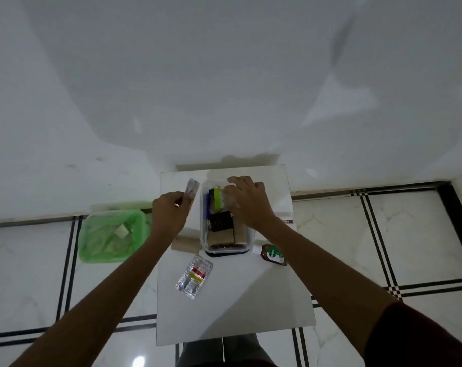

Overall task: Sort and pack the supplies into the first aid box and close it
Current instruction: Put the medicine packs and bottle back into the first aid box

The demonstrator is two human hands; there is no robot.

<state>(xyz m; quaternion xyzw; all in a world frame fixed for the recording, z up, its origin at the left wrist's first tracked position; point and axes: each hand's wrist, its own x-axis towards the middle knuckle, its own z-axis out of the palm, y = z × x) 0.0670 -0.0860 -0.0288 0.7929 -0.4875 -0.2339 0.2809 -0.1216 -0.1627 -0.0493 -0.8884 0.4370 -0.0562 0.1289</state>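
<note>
A clear plastic first aid box (247,241) stands open on the small white table (235,308). Inside lie a green-and-clear pack (219,198), a blue item (206,210), a dark blister strip (220,221) and brown rolls (222,238). My right hand (247,201) reaches into the box, fingers on the green-and-clear pack. My left hand (169,213) is left of the box and pinches a small silver pill strip (192,188) held upright. A silver blister pack with red and yellow bands (195,276) lies on the table in front of the box. A brown antiseptic bottle (273,255) lies at the box's right.
A bin lined with a green bag (111,237) stands on the floor left of the table. A brown roll (186,245) lies by the box's left corner. A white paper with print (286,221) shows behind my right wrist. The wall rises just behind the table.
</note>
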